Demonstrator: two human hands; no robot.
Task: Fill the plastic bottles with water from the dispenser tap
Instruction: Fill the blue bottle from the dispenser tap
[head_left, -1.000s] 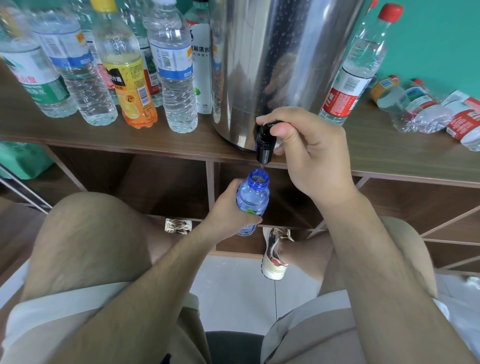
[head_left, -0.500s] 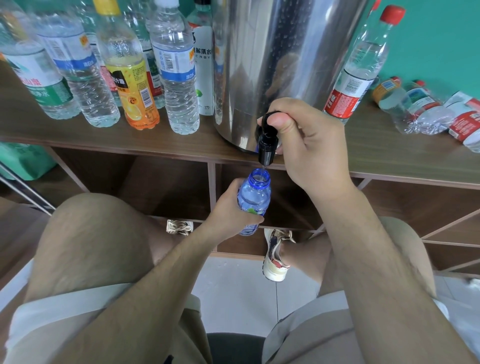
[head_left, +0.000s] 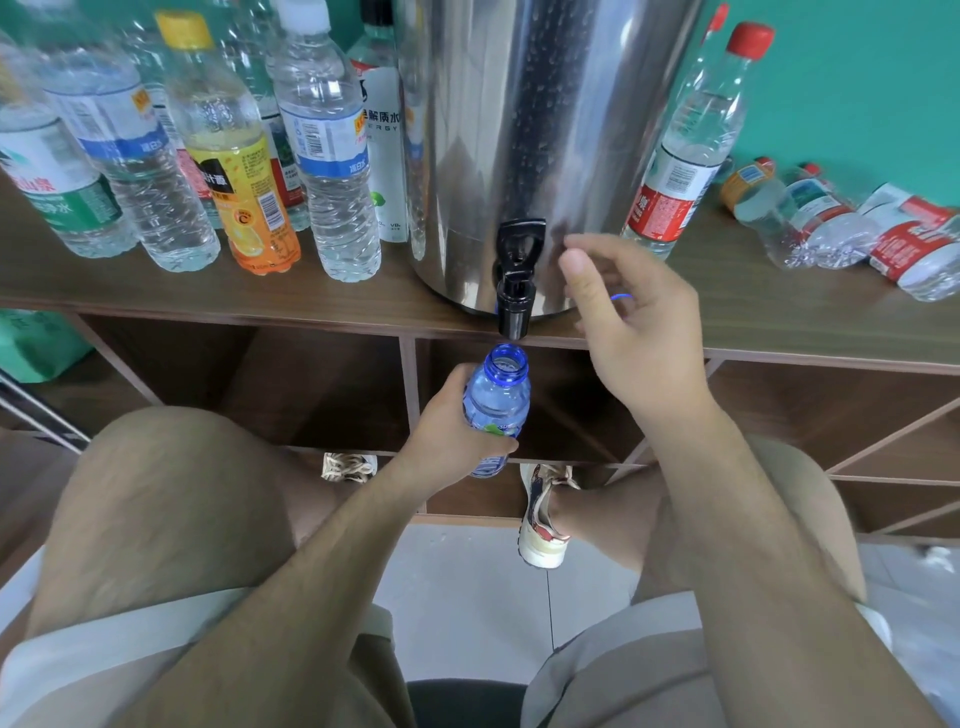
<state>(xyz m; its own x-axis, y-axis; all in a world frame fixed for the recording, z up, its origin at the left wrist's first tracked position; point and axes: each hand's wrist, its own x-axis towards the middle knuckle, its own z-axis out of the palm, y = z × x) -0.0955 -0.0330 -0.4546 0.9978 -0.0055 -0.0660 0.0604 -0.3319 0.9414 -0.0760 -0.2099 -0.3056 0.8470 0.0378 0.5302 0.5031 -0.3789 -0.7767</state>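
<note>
Blue bottle (head_left: 496, 400), uncapped and upright, is in the left hand (head_left: 447, 439), fingers wrapped round its body. Its mouth sits just under the black tap (head_left: 515, 296) of the steel dispenser (head_left: 519, 130) on the counter (head_left: 208, 296). Right hand (head_left: 634, 332) is just right of the tap, not touching it, fingers loosely curled. A small blue bit shows between them; cannot tell if it is held. Capped bottles (head_left: 327, 156) stand up-left of the left hand.
</note>
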